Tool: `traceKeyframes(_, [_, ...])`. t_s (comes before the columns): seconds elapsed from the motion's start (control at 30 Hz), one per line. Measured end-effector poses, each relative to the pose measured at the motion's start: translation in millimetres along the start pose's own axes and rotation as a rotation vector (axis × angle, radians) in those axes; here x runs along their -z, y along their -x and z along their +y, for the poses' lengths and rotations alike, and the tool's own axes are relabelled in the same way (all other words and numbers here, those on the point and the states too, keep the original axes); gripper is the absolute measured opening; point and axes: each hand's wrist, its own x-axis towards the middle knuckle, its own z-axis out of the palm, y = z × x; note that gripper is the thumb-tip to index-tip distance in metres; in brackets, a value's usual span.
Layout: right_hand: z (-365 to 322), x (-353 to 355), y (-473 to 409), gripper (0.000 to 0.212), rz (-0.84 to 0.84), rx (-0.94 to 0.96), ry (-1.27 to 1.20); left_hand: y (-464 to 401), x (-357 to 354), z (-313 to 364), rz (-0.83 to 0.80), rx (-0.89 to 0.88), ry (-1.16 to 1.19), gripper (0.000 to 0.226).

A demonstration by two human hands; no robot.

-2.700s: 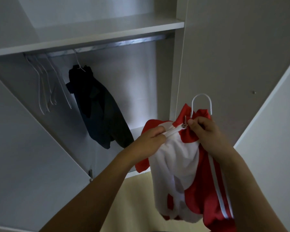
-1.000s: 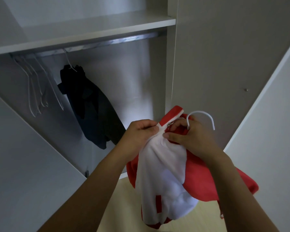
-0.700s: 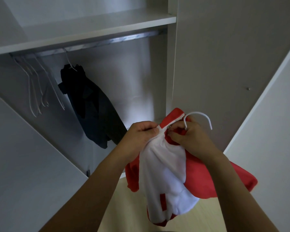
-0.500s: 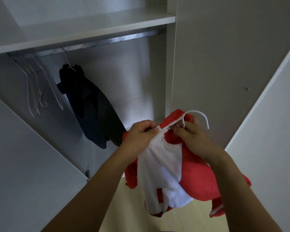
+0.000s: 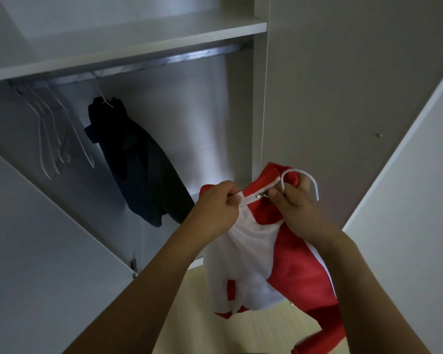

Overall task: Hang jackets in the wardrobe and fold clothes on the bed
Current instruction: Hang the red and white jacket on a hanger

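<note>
no legible txt, no labels

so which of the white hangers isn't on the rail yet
The white hanger inside the red and white jacket, held up by both hands. The dark jacket's hanger and the bare hangers hook over the rail.

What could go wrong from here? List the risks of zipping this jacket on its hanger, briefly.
1. The right hand pinches the zipper pull and also holds the white hanger hook; a hard tug may slip the red and white jacket off.
2. The left hand grips fabric close to the slider; loose cloth could jam it.
</note>
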Motion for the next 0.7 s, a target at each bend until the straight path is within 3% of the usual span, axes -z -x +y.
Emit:
traceKeyframes(0.13, [4, -3, 0, 0.022, -0.046, -0.039, -0.062, 1, 1, -1, -0.042, 0.023, 0.057, 0.020])
traceKeyframes(0.33, [15, -8, -8, 0.020, 0.321, -0.088, 0.045, 5, 2, -1, -0.190, 0.042, -0.133, 0.023])
traceKeyframes(0.43, [15, -5, -12, 0.022, 0.387, -0.137, 0.023, 7, 5, 2, -0.224, 0.022, -0.165, 0.024])
traceKeyframes(0.6, [5, -2, -14, 0.026, 0.224, -0.128, -0.245, 1, 16, 1, -0.398, -0.034, -0.273, 0.020])
traceKeyframes(0.7, [-3, 5, -16, 0.037, 0.084, -0.089, -0.129, 1, 12, -11, -0.476, -0.003, -0.259, 0.017])
